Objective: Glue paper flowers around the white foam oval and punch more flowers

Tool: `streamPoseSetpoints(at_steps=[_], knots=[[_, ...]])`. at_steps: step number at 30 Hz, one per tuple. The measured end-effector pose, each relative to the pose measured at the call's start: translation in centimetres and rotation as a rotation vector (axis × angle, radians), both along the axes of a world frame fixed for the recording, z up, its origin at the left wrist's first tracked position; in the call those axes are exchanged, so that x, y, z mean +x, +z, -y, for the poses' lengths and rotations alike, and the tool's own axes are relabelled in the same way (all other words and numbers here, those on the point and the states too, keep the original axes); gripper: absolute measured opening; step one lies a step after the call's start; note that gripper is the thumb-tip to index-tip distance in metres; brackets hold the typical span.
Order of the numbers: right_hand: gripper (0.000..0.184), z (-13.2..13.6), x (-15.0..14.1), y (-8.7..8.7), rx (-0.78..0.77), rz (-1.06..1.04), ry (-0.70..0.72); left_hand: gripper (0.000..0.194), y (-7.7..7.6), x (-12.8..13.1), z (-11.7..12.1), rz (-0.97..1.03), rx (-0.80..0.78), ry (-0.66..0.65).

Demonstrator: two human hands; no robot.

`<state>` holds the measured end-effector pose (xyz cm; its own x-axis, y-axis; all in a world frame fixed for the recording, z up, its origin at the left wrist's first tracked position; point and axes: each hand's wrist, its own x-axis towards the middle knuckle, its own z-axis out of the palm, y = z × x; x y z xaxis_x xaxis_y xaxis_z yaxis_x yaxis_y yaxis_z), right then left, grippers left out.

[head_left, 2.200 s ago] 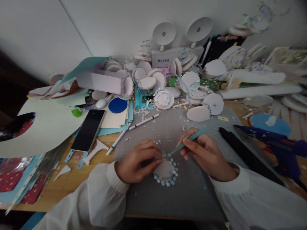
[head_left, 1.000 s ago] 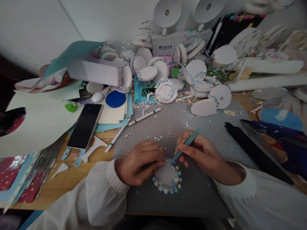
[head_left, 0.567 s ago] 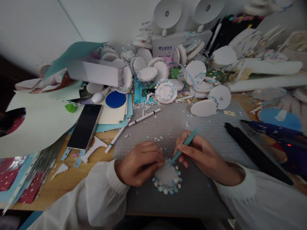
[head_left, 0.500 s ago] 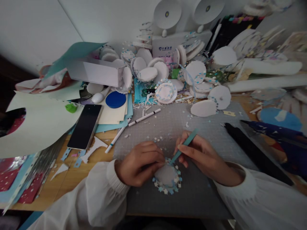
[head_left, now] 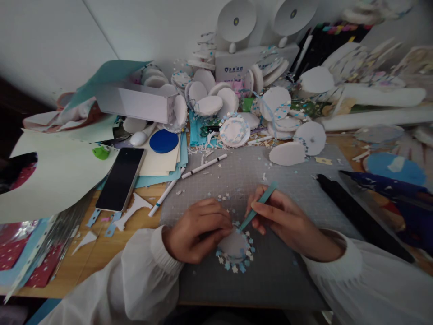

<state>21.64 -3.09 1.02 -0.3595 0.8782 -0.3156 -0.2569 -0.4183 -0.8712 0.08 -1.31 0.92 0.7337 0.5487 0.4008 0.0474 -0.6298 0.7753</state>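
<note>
A small round white disc (head_left: 233, 247), ringed with pale blue and white star- or flower-shaped pieces (head_left: 251, 249), is near the front of the grey cutting mat (head_left: 280, 284). At its upper left edge, the fingers of my left hand (head_left: 202, 230) are closed on the rim; their tips are partly hidden. Teal tweezers (head_left: 260, 204) are pinched in my right hand (head_left: 282, 216), slanting down to the left. Their points meet the far rim of the disc, and whether a piece is between them is too small to tell. Loose little shapes (head_left: 223, 197) lie just beyond my hands.
Many white discs (head_left: 207, 104) are heaped along the wall, with a decorated one (head_left: 234, 131) in front. On the left are a phone (head_left: 121, 179), white pens (head_left: 204, 166), a blue round lid (head_left: 163, 141) and paper sheets. A long black object (head_left: 358, 212) lies right.
The tweezers' points have shifted slightly left and down along the rim. The decorated disc has turned or tilted a little under my fingers. My left hand has hardly moved.
</note>
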Motion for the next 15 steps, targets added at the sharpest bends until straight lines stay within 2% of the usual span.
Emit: streamPoseSetpoints(at_steps=[4, 9, 15], knots=[[0.026, -0.01, -0.02, -0.24, 0.015, -0.017, -0.002, 0.008, -0.05, 0.03, 0.04, 0.001, 0.004, 0.003], [0.021, 0.27, -0.08, -0.57, 0.199, 0.019, 0.01, 0.009, -0.04, 0.01, 0.06, -0.001, 0.015, 0.011], [0.018, 0.52, -0.27, 0.15, 0.37, 0.133, 0.009, 0.008, 0.0, 0.06, 0.12, -0.011, 0.02, 0.03]])
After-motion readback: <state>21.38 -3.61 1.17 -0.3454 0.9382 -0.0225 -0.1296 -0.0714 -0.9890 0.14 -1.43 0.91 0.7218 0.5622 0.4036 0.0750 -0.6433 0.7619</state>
